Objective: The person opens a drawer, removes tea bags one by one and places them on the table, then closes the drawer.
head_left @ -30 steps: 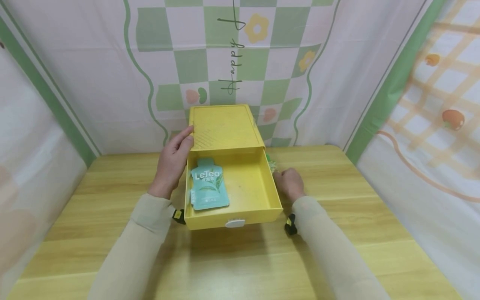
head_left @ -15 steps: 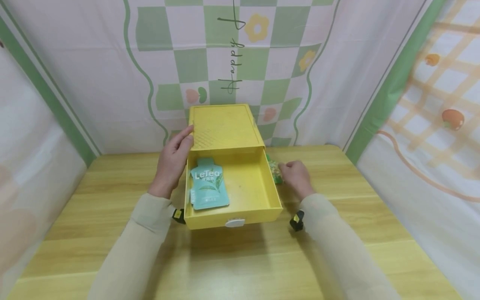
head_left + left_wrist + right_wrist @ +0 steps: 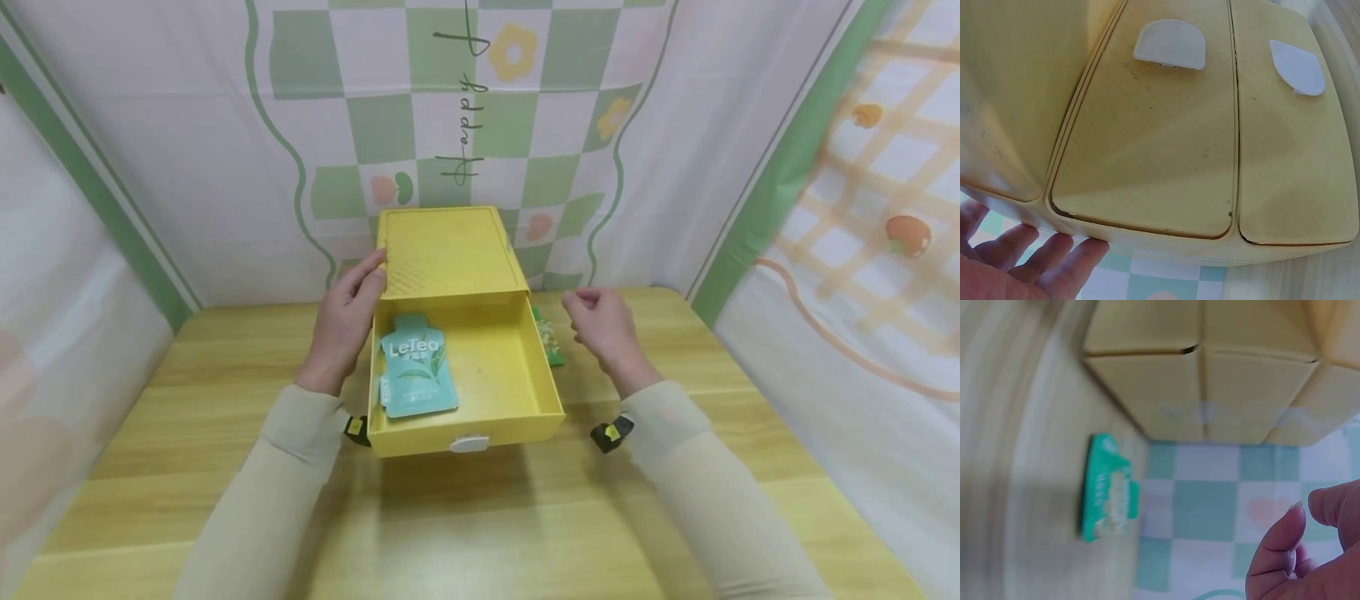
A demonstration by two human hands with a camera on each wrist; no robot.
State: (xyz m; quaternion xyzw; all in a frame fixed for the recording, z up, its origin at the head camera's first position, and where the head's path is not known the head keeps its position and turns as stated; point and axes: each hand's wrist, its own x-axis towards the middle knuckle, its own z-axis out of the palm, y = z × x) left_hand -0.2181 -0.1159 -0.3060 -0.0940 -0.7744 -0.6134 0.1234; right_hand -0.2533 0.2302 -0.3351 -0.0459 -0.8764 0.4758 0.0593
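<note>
If left fingers [image 3: 1082,262], straight against the cabinet [image 3: 450,250], slip, the pulled-out drawer [image 3: 491,367] beside them could tip it; right fingers [image 3: 1282,542] hang empty.

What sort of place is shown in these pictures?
Probably a screened-off work corner: a wood-grain table with printed cloths on three sides and a yellow drawer box on it.

The person's left arm [image 3: 240,517], in a long pale-beige cloth sleeve [image 3: 303,433], reaches forward and slants inward. The bare left hand [image 3: 339,329] angles inward, its fingers [image 3: 1082,262] nearly straight, lying side by side with slight gaps. The right arm [image 3: 727,517], in a matching sleeve [image 3: 667,421], also slants inward. The bare right hand [image 3: 606,329] is loosely curled, thumb [image 3: 1332,503] and index finger [image 3: 1288,534] facing across a narrow gap.
</note>
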